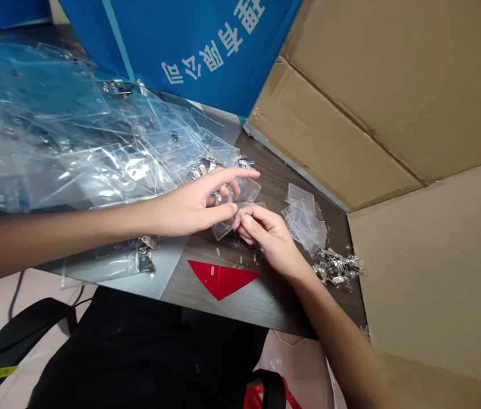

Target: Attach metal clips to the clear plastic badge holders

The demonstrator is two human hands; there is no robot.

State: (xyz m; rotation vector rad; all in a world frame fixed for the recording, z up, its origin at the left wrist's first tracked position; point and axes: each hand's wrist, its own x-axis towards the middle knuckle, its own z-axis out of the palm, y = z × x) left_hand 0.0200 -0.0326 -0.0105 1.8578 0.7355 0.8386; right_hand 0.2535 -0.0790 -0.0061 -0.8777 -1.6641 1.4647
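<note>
My left hand point(191, 207) and my right hand point(266, 230) meet over a dark wood-grain table point(283, 176). Between them is a transparent plastic badge holder point(224, 228), pinched by my right fingertips and my left thumb. My left fingers spread over its upper part, with a small metal clip point(219, 197) close by. Beyond my right hand lie a stack of small transparent sleeves point(304, 218) and a heap of metal badge clips point(336, 267). A large pile of transparent holders point(95, 142) spreads out under my left forearm.
A red triangular plastic sheet point(219, 278) lies at the table's near edge, among small transparent scraps. A cardboard box flap point(351, 102) walls the right side, and a blue printed banner point(193, 51) stands behind. Dark fabric point(138, 352) lies below the table edge.
</note>
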